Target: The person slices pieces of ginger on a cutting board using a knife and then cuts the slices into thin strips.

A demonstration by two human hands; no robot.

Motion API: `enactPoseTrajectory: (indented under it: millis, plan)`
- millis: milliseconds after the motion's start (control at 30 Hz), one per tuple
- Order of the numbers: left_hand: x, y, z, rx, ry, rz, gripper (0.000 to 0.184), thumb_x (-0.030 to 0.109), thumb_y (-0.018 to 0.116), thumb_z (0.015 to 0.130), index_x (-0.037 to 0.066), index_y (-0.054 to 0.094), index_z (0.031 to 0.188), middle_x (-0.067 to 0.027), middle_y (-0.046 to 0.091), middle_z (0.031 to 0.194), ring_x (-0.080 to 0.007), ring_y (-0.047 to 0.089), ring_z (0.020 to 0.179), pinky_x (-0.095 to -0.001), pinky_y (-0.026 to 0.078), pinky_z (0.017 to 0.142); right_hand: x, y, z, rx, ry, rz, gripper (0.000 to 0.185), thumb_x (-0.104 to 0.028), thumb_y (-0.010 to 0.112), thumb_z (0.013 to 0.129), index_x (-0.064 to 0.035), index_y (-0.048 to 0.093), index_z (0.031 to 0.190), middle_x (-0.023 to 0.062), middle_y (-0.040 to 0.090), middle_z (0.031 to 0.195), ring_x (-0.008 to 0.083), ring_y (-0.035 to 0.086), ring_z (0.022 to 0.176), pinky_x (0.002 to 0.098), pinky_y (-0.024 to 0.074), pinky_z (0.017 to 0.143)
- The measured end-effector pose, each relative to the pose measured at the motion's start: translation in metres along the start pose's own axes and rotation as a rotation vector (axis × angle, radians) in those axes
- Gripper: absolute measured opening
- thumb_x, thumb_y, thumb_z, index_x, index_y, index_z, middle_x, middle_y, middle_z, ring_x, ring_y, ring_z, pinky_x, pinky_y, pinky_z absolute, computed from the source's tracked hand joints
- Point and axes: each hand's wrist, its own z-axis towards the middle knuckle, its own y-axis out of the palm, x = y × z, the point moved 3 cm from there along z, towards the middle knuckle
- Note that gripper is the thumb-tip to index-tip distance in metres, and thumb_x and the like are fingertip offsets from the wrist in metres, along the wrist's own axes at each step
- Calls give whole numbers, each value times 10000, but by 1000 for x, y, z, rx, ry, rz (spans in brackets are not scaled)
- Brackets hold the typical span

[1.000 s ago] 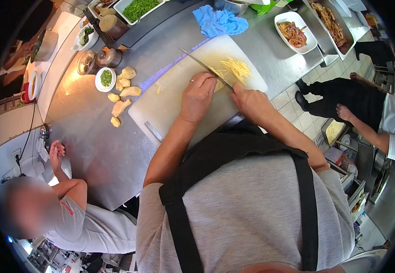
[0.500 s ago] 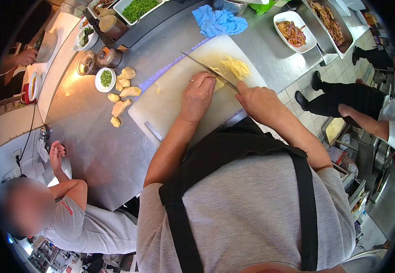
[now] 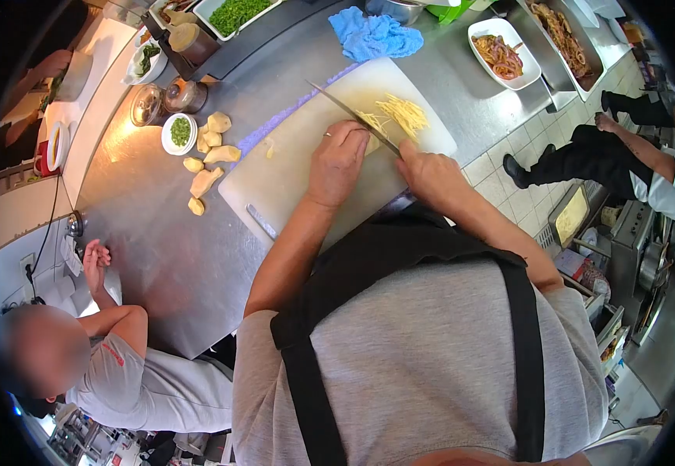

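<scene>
My right hand (image 3: 433,175) is wrapped round the handle of a kitchen knife (image 3: 350,113), whose long blade points up and left across the white cutting board (image 3: 275,182). Under the closed, bent fingers of my left hand (image 3: 337,161), close against the blade, is pale yellow ginger, mostly hidden by hand and knife. Beyond the blade lies a pile of thin ginger strips (image 3: 403,116). Several peeled ginger pieces (image 3: 207,182) rest on the steel counter left of the board.
A purple cloth (image 3: 256,138) shows under the board's edge. Around it are a blue cloth (image 3: 375,36), a small bowl of chopped greens (image 3: 180,134) and a white dish of sliced food (image 3: 500,54). One person (image 3: 147,373) stands at left; others are at right.
My right hand and the knife have shifted slightly up and left, while my left hand stays nearly in place. At right, a person in black trousers has moved and raised an arm.
</scene>
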Motion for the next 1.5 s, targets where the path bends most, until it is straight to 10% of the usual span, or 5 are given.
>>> enactPoseTrajectory:
  millis: [1500]
  plan:
    - [2,-4,0,-18,21,47,90,19,700,792,39,673,875,-62,654,958,-251,637,924,-346,535,786,4,-11,-12,66,-71,21,206,-246,535,957,-57,461,990,172,645,652,398,647,620,514,501,546]
